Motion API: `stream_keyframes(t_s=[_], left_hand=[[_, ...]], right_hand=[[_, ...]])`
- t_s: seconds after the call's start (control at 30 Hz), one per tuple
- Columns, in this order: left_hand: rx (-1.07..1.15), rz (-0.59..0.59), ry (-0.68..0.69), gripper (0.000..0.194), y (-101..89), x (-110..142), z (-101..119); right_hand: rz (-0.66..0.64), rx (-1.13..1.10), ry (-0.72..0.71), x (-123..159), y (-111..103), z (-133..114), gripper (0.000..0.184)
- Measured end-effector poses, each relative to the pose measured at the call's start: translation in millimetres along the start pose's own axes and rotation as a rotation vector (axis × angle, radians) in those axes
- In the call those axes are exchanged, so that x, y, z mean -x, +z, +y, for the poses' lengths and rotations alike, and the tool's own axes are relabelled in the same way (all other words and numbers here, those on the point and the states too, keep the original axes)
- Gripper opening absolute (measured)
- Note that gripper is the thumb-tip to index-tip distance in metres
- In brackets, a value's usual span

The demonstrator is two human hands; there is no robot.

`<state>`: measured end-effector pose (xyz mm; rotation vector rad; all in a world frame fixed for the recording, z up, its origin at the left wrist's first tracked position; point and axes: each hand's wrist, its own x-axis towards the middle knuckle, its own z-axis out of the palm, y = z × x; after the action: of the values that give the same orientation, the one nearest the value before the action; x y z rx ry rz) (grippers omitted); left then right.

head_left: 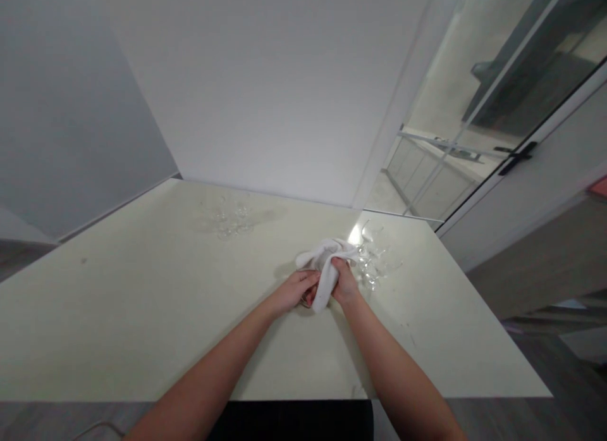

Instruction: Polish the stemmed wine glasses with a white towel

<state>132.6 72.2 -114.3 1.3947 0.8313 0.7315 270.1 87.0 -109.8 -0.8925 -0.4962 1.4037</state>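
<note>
Over the middle of the table, my left hand [294, 290] is closed round a clear glass; only a small curved edge [305, 303] shows below the fingers. A white cloth [325, 289] covers most of that glass and hangs down between my hands. My right hand [345, 281] grips the cloth from the right, thumb on top, pressing it into the glass. Just right of it, several clear glasses [370, 260] are clustered on the table; their exact outlines blur with reflections.
Farther back on the left of the pale glossy table [142, 289], several more clear glasses [234, 221] stand together. A white wall [284, 99] borders the back edge. To the right is a glazed door with a black handle [519, 157].
</note>
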Motion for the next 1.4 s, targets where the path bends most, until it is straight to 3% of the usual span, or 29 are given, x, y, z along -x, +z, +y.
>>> stream_keyframes(t_s=[0.1,0.17,0.2,0.37,0.47,0.57,0.63,0.73,0.83,0.9,1.03,1.2,1.27,1.33,1.4], left_hand=[[-0.360,0.254,0.125,0.036,-2.0,1,-1],[-0.473,0.344,0.145,0.031,-1.3,1,0],[-0.437,0.328,0.134,0.032,-0.3,1,1],[0.067,0.027,-0.049,0.053,4.8,2,6],[0.057,0.079,-0.043,0.052,4.3,2,6],[-0.188,0.268,0.082,0.043,1.6,-1,5],[-0.281,0.313,0.133,0.041,-0.5,-3,3],[-0.135,0.193,0.072,0.047,-2.9,-3,4],[0.036,0.078,-0.044,0.054,-3.0,1,6],[0.033,0.114,-0.036,0.054,-1.7,2,7],[-0.017,0.238,0.095,0.047,1.5,2,10],[0.307,-0.058,-0.189,0.060,1.9,4,9],[0.261,0.017,-0.168,0.060,0.3,3,9],[0.108,0.180,-0.043,0.055,-1.3,2,9],[-0.031,0.262,0.084,0.049,-2.2,0,10]], right_hand=[[0.032,0.030,-0.104,-1,7,4,0.036],[0.025,0.054,-0.122,0,10,6,0.037],[0.019,0.054,-0.110,0,10,6,0.039],[-0.083,0.044,0.118,3,2,6,0.039],[-0.102,0.047,0.033,2,2,8,0.037],[-0.060,0.061,-0.107,-1,5,13,0.039],[-0.019,0.043,-0.115,-4,4,15,0.042],[0.008,-0.001,-0.059,-5,2,15,0.047],[-0.089,0.056,-0.021,-2,0,13,0.045],[-0.124,0.123,-0.053,0,1,13,0.041],[-0.067,0.154,-0.176,3,1,11,0.040],[-0.259,0.081,0.088,7,-5,3,0.045],[-0.227,0.098,0.062,8,-1,1,0.043],[-0.157,0.134,-0.063,8,4,3,0.038],[-0.119,0.145,-0.171,7,7,5,0.035]])
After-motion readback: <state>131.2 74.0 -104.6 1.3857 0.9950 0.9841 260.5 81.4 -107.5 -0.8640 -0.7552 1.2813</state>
